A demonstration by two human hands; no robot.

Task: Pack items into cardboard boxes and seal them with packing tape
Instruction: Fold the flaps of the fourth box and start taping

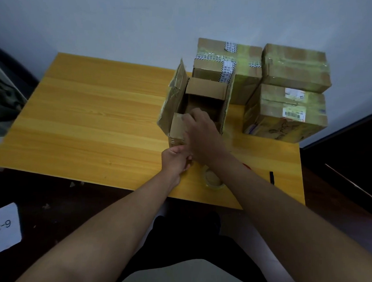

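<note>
An open cardboard box (206,92) stands on the yellow wooden table (92,119), its flaps up and its inside dark. My right hand (202,135) lies over the near flap (177,127) with fingers curled at the flap's top edge. Below it, my left hand (175,159) is curled against the box's near wall, and what it pinches is hidden. A roll of clear packing tape (213,179) lies flat on the table just under my right forearm.
Three sealed, taped boxes stand at the back right: one (244,64) behind the open box, one (295,66) stacked on another (286,115). A black marker (271,177) lies near the right edge. A white card marked 6-3 (3,228) lies on the dark floor.
</note>
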